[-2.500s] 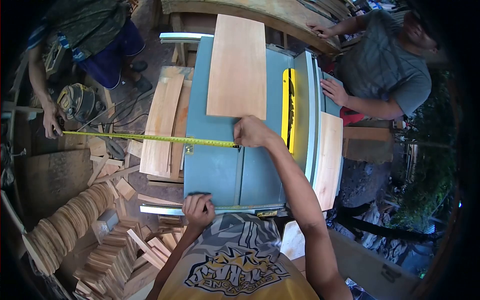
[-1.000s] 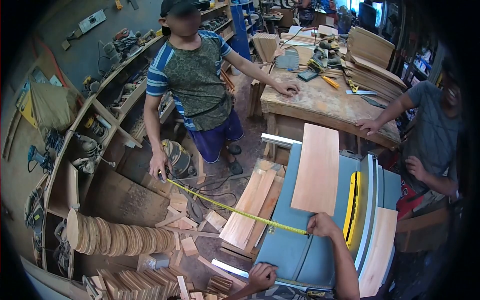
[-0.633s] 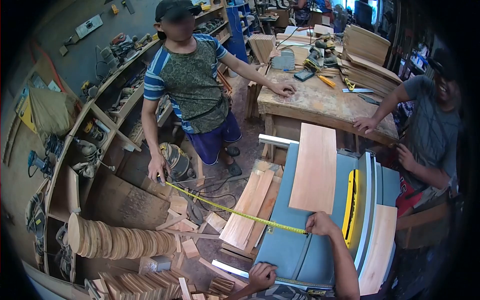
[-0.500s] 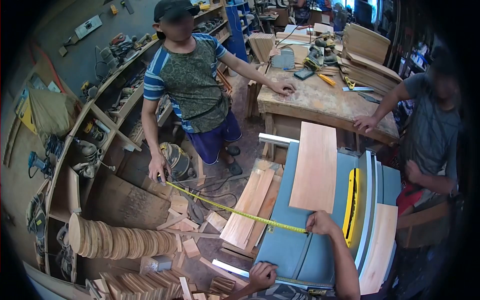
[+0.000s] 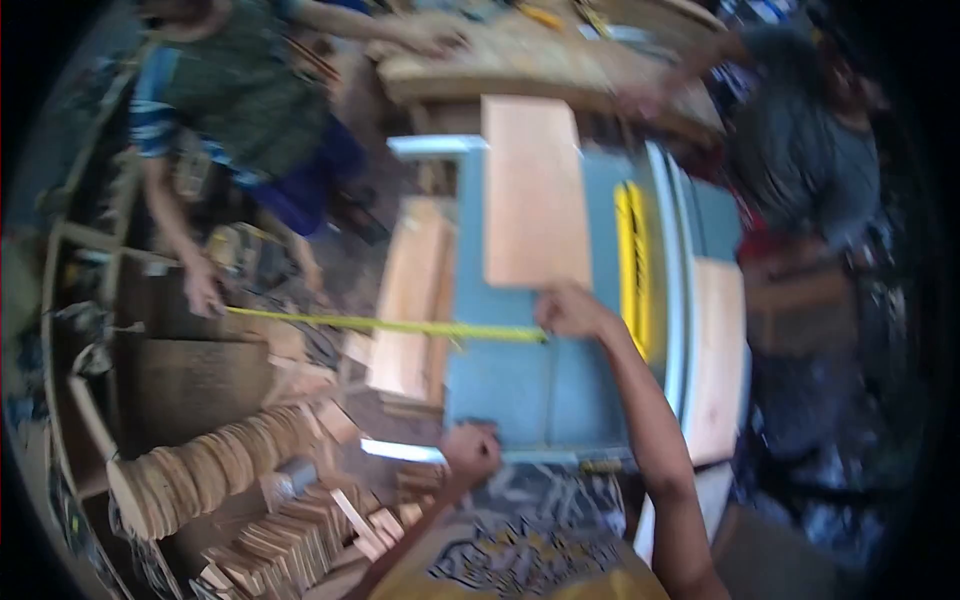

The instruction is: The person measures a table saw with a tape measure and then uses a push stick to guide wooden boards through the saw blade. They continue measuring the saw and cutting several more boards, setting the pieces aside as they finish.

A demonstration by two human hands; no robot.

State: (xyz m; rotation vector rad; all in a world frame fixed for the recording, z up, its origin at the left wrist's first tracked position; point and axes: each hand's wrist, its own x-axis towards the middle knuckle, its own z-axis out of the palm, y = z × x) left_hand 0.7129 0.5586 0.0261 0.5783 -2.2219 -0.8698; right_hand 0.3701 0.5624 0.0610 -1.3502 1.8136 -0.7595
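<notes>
A yellow tape measure (image 5: 400, 325) is stretched across the blue-grey saw table (image 5: 595, 400). My right hand (image 5: 568, 310) is closed on its right end, just below a wide wooden board (image 5: 530, 190) lying on the table. The other end is at the hand (image 5: 204, 287) of a person in a striped-sleeve shirt. My left hand (image 5: 470, 450) rests with curled fingers at the table's near left corner. Motion blur hides whether anything is in it. To the right of my right hand is a yellow slotted insert (image 5: 631, 270) set in the table.
Wooden planks (image 5: 410, 300) lie left of the saw table, and another board (image 5: 718, 360) lies on its right. Round wooden discs (image 5: 220, 465) and stacked wood pieces (image 5: 275, 540) are at lower left. A second person (image 5: 800, 140) stands right, near the workbench (image 5: 520, 60).
My view has tilted down and turned right, so the scene sits higher and farther left, blurred. My right hand still holds the tape end, and the board is on the table as before.
</notes>
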